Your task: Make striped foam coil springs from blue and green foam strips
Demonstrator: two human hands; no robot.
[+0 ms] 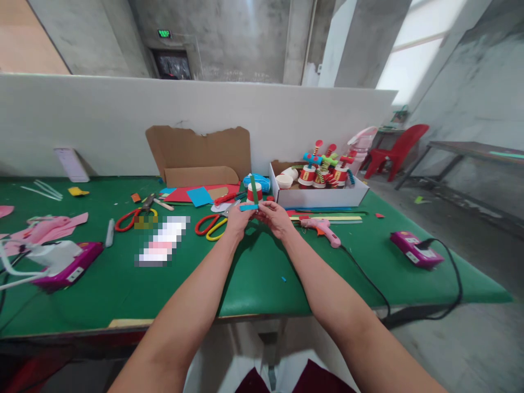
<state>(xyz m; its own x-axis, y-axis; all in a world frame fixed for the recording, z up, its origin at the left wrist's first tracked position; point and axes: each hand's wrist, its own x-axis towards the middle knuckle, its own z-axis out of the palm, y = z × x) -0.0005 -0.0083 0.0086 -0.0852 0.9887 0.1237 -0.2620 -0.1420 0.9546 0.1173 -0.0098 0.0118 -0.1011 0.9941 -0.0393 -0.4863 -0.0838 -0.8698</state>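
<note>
My left hand (238, 219) and my right hand (275, 216) meet above the middle of the green table (254, 273), fingers pinched together. Between them they hold crossed paper strips: a green strip (254, 189) standing upright and a blue strip (248, 207) lying across it. Just behind the strips stands a small red and white paper cup (254, 192). Red-handled scissors with yellow trim (212, 224) lie just left of my left hand. A pink glue gun (323, 227) lies right of my right hand.
A white box (319, 194) with decorated cups stands behind right. An open cardboard box (200, 158), coloured paper sheets (200, 195) and more scissors (133, 217) lie behind left. Purple devices (413, 248) (67, 267) with cables sit at both sides. A red chair (395, 147) stands far right.
</note>
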